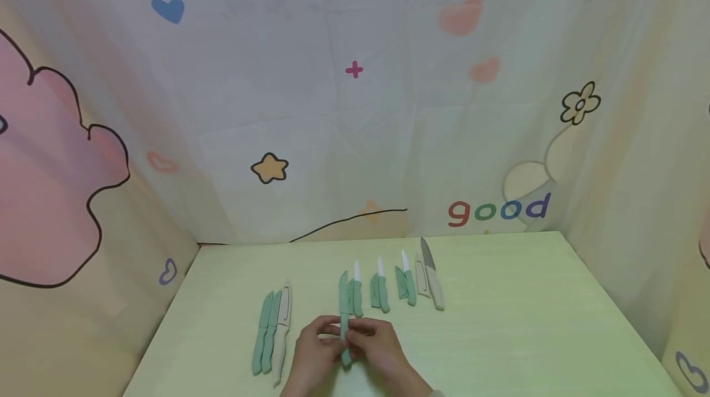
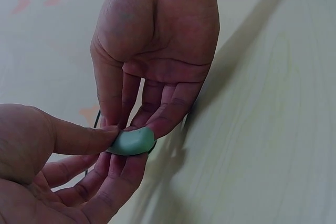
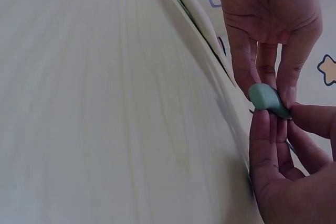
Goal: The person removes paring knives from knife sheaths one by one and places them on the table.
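A green sheathed knife (image 1: pixel 344 298) points away from me in the head view, its sheath covering the blade. My left hand (image 1: pixel 317 347) pinches the handle from the left side, thumb and fingertips on it. From the right, my right hand (image 1: pixel 378 341) pinches the same handle. In the left wrist view the rounded green handle end (image 2: pixel 134 141) sits between both hands' fingertips. The right wrist view shows that handle end (image 3: pixel 264 97) too, gripped from both sides. Just beyond the hands lies a small green-handled knife (image 1: pixel 357 298) with a white blade, a green sheath (image 1: pixel 350 295) beside it.
Left on the table (image 1: pixel 510 335) lie two green sheathed knives (image 1: pixel 266 335) and a cream sheathed one (image 1: pixel 281 335). Toward the right are two more green-handled knives (image 1: pixel 383 292) with separate sheaths, then a cream-handled knife (image 1: pixel 434 283) with a grey blade beside a cream sheath (image 1: pixel 423 277). A printed curtain (image 1: pixel 366 138) hangs behind.
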Motion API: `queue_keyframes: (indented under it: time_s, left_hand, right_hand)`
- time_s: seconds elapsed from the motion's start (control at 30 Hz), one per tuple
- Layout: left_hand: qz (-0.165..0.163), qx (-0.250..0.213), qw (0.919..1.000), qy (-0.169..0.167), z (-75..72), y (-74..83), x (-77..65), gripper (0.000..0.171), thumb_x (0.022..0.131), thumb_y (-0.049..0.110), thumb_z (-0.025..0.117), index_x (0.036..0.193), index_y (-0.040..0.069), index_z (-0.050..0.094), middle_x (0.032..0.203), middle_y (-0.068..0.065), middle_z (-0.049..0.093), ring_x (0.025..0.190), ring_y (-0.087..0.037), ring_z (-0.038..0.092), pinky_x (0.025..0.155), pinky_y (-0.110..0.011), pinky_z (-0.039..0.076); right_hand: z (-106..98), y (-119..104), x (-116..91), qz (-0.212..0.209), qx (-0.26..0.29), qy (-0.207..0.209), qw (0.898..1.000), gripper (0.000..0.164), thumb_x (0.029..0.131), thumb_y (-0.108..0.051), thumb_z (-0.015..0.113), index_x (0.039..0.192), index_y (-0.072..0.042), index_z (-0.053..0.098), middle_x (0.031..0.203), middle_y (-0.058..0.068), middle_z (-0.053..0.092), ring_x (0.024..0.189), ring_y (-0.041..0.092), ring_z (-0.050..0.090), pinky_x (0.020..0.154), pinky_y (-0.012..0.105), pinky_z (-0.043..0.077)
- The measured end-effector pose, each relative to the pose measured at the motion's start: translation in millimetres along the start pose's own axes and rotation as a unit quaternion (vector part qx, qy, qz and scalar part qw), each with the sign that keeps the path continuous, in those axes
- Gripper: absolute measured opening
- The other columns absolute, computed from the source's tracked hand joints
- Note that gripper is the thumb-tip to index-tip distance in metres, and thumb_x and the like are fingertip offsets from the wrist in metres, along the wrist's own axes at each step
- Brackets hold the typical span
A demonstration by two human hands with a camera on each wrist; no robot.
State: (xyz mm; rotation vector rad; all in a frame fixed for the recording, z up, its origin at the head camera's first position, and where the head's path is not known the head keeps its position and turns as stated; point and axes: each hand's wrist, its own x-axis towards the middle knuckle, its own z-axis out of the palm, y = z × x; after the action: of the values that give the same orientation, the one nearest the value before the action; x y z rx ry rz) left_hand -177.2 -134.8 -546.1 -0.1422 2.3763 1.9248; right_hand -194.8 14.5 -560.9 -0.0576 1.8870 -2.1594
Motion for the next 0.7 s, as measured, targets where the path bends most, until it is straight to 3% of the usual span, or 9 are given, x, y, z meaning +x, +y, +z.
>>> queue_keyframes:
  time_s: [0.7]
  left_hand:
    - [0.027, -0.009, 0.9989, -0.036, 26.3, 4.5, 4.2, 0.040, 0.078, -0.004, 0.072, 0.116, 0.002, 0.064, 0.096, -0.014, 0.064, 0.078, -0.017, 0.066, 0.062, -0.033, 0.061]
  right_hand:
    - [-30, -5, -9, 0.003, -0.006, 0.016, 1.000, 0.033, 0.088, -0.008, 0.069, 0.114, 0.011, 0.063, 0.095, 0.012, 0.070, 0.078, 0.019, 0.065, 0.063, 0.026, 0.059]
